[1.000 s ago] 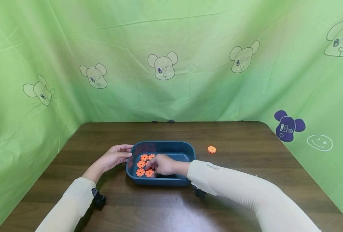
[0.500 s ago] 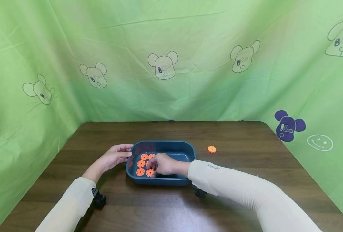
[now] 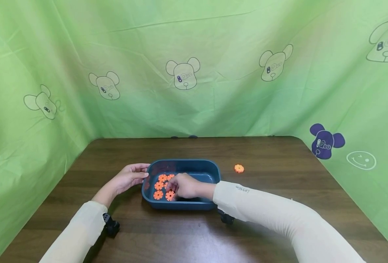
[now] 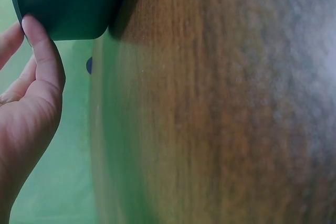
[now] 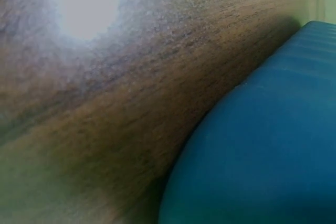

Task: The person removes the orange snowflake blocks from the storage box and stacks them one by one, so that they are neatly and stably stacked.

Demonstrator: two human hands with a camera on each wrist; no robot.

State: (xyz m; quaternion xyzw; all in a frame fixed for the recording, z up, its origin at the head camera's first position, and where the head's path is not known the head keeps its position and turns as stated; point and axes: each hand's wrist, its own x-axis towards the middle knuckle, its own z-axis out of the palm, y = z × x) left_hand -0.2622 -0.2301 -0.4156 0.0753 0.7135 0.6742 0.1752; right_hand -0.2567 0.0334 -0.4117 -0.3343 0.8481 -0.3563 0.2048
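A dark blue rectangular box (image 3: 198, 205) stands on the table. Inside its left part lie several orange flower-shaped discs (image 3: 158, 194), some partly covered by the right hand. My left hand (image 3: 129, 178) touches the box's left end with straight fingers; the left wrist view shows the thumb (image 4: 39, 32) at the box's rim. My right hand (image 3: 185, 186) reaches into the box, fingers curled, thumb and fingertips at the edge of a front orange disc (image 3: 169, 196). The right wrist view shows only the box's outer wall (image 5: 262, 145) and table, not the hand.
Another orange flower-shaped disc (image 3: 238, 168) lies on the brown wooden table (image 3: 262, 153), right of the box. A green curtain (image 3: 187, 113) printed with bear heads hangs behind and beside the table. Dark wrist devices (image 3: 111, 225) sit under both sleeves.
The front orange disc at the right fingertips has shifted slightly right, away from its neighbour. The left hand stays at the box's end. The camera view has moved a little.
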